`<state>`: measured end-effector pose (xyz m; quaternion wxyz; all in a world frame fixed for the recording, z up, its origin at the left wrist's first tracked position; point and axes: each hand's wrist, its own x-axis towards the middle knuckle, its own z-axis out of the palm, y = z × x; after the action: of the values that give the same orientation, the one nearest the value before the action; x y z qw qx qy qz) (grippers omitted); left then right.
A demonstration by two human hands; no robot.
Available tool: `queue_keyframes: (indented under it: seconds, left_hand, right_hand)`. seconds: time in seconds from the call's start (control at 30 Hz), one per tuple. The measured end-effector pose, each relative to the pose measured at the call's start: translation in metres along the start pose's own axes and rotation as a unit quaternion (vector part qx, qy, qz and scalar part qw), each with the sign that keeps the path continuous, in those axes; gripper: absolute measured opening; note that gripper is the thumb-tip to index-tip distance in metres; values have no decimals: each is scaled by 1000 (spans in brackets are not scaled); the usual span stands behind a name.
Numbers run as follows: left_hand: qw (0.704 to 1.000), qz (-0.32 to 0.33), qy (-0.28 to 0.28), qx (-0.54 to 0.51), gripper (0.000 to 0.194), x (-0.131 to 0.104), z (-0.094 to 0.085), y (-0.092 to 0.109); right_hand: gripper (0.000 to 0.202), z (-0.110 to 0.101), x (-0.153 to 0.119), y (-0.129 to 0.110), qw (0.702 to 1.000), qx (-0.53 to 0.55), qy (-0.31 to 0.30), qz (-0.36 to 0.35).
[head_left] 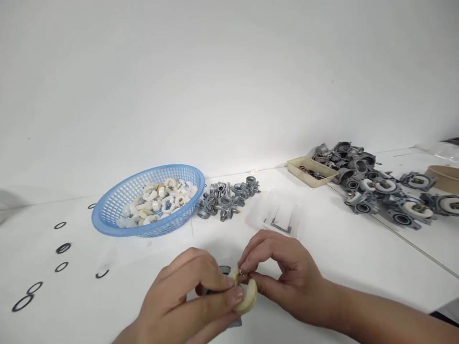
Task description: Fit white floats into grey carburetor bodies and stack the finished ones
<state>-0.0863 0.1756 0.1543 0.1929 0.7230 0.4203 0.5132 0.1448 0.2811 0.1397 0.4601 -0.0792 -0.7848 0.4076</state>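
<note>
My left hand [193, 296] is closed with thumb and fingers on a cream U-shaped carburetor float [247, 298]. A grey metal carburetor body [225, 270] shows in part behind and below that hand; most of it is hidden. My right hand [287, 274] pinches at the float's open side, its thumb and fingertips around a small brass-coloured metal piece [242, 274]. That piece is too small to make out fully. Past my hands, a blue basket [107, 224] holds many white and cream floats [168, 204].
Several carburetor bodies [226, 203] lie beside the basket. A clear tray [260, 220] holds hex keys; a cream tray [299, 177] holds small dark parts. More carburetors [380, 186] are heaped at right near a brown container [444, 179]. Black rings [61, 267] lie scattered at left.
</note>
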Motion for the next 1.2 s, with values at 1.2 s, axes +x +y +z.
queue_keyframes:
  seconds: [1.2]
  left_hand:
    - [1000, -13, -22, 14, 25, 4, 0, -7]
  right_hand:
    - [49, -3, -4, 8, 960, 230, -99, 123]
